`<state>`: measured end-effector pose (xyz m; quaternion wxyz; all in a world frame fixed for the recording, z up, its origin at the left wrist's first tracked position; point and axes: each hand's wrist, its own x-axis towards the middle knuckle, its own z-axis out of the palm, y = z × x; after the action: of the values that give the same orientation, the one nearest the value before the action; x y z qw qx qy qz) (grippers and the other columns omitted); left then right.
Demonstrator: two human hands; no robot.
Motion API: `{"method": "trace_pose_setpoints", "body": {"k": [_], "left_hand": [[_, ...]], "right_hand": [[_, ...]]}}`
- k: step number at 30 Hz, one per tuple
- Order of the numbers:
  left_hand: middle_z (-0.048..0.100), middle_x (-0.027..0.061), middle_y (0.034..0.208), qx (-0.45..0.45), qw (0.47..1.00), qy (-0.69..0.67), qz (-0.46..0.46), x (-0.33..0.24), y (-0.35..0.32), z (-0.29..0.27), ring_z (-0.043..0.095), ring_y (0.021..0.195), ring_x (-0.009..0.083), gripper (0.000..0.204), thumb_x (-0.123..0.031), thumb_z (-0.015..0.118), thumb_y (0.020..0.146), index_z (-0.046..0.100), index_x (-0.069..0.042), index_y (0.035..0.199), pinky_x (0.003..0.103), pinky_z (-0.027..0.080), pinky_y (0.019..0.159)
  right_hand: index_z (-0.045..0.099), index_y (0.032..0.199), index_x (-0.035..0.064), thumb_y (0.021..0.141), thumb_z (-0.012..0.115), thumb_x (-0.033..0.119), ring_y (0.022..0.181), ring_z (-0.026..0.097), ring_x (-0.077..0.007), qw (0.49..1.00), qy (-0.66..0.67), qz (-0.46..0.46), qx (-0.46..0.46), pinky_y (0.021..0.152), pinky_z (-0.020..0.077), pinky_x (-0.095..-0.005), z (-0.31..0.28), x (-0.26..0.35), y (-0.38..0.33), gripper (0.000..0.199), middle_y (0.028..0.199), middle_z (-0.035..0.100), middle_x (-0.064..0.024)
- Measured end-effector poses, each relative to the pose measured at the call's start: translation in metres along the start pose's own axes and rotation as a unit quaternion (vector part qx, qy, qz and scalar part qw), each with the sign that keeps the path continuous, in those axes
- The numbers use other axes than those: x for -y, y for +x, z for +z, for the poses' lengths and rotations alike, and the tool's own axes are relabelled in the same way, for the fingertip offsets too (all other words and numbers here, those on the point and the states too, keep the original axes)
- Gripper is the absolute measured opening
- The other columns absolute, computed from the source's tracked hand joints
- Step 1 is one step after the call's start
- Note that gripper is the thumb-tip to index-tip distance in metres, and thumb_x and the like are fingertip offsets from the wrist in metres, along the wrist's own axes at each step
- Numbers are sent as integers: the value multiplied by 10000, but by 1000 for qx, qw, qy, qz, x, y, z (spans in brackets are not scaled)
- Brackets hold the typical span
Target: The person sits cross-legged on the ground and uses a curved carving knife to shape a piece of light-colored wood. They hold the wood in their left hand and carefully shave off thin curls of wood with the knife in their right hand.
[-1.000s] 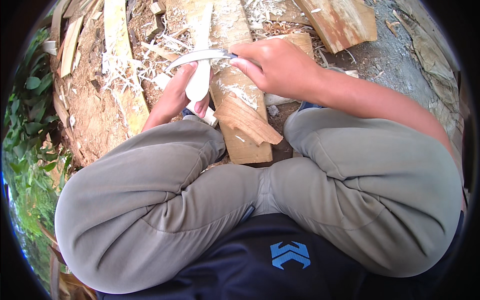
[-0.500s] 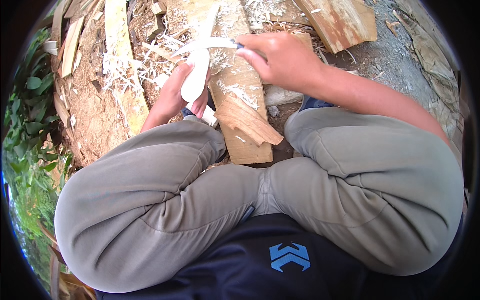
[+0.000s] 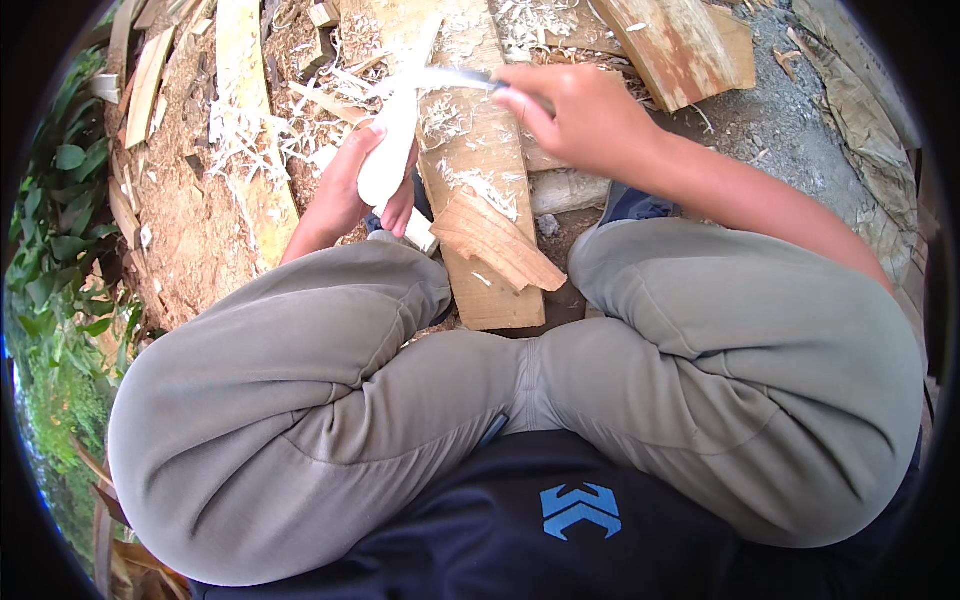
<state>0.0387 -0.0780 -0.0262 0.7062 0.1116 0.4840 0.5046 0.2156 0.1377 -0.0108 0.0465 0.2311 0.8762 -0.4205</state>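
Note:
My left hand (image 3: pixel 345 185) is closed around the wide, rounded end of a pale carved wooden spoon (image 3: pixel 388 165). The spoon's narrow handle slants up and away, over a long plank. In my right hand (image 3: pixel 585 112) is a knife (image 3: pixel 458 77) with a dark handle, its fingers wrapped round it. The bright blade, smeared by motion, points left and meets or crosses the spoon at its neck. Glare hides the tip, so I cannot tell whether the edge touches the wood.
Beneath the work lies the long plank (image 3: pixel 492 305), with a split piece of wood (image 3: pixel 495 240) across its near end. Curly shavings (image 3: pixel 250 140) litter the ground. A thick timber block (image 3: pixel 675 50) lies far right. Leafy plants (image 3: pixel 65 190) border the left. My bent knees flank the plank.
My right hand and the knife have shifted a little to the right, drawing the blade across the spoon. The left hand and the spoon have barely moved.

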Motion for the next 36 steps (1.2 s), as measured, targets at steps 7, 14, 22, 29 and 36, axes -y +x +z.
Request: {"method": "trace_pose_setpoints", "body": {"k": [7, 14, 22, 29, 36], "left_hand": [[396, 97, 457, -68, 998, -15, -3, 10, 4, 8, 417, 282, 227, 485, -395, 316, 1010, 446, -3, 757, 329, 407, 301], [453, 113, 467, -30, 999, 12, 3, 3, 2, -1, 454, 328, 239, 446, -360, 285, 1016, 476, 0, 834, 340, 435, 359], [468, 120, 459, -1, 1000, 1, 3, 4, 3, -4, 467, 341, 237, 452, -339, 253, 1022, 495, 15, 880, 347, 456, 386], [463, 119, 458, 0, 1000, -1, 7, -2, 3, 1, 461, 339, 233, 457, -344, 261, 1022, 484, 4, 829, 341, 457, 375], [418, 107, 443, -22, 1000, 10, 2, 7, 2, 2, 448, 320, 235, 467, -361, 288, 1018, 473, 3, 793, 341, 433, 347]], "right_hand": [[676, 1004, 71, 971, 564, 252, 709, 651, -409, 995, 27, -95, -17, 659, 520, -499, 13, 0, -8, 216, 712, 651, -200], [678, 1010, 70, 973, 559, 250, 688, 661, -389, 994, 4, -109, -26, 645, 528, -488, 11, -1, -6, 219, 707, 657, -182], [702, 1059, 66, 983, 545, 279, 719, 683, -380, 993, -4, -118, -31, 685, 545, -494, 17, 2, -3, 276, 768, 689, -188], [677, 1049, 38, 990, 529, 265, 743, 703, -367, 995, -16, -96, -23, 702, 571, -477, 16, 0, 0, 277, 774, 690, -210], [682, 1087, 61, 986, 531, 251, 683, 675, -362, 988, 3, -152, -16, 680, 558, -479, 22, 3, -12, 263, 764, 678, -198]]}}
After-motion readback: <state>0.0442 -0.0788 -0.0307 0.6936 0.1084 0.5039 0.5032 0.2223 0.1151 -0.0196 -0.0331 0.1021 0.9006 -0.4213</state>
